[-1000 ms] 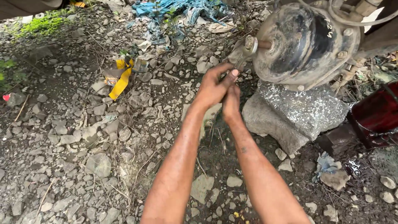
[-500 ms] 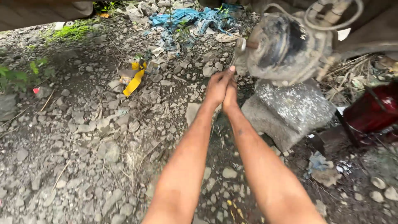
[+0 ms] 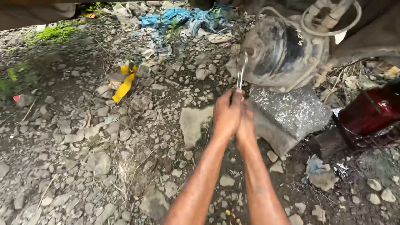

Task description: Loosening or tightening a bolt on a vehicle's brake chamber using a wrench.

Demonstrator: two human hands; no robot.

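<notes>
On rough stony ground beside a propped-up vehicle, both arms stretch forward and the two hands meet around one tool. The left hand [image 3: 227,112] is clenched over the lower end of a slim metal wrench [image 3: 241,71], and the right hand [image 3: 246,125] is pressed against it from the side, also wrapped around the handle, though its fingers are mostly hidden behind the left. The wrench stands nearly upright, its hooked top end seated at the centre of a dirty wheel hub [image 3: 279,54].

The hub hangs just above a large grey stone block [image 3: 291,114], which sits directly beneath it and close beside the right hand. A loop of pale hose [image 3: 333,18] curls above the hub. Right of the block lies a dark red object [image 3: 368,114], partly cut off by the frame edge; what it is cannot be told.

A flat pale stone [image 3: 193,123] lies just left of the hands. Farther left, well apart, a crumpled yellow strip [image 3: 124,85] rests among the gravel. At the top, a heap of blue rags [image 3: 183,17] lies in the litter, and patches of green weeds [image 3: 52,32] grow at the upper left edge. A scrap of grey rag [image 3: 318,171] lies near the block's lower right.
</notes>
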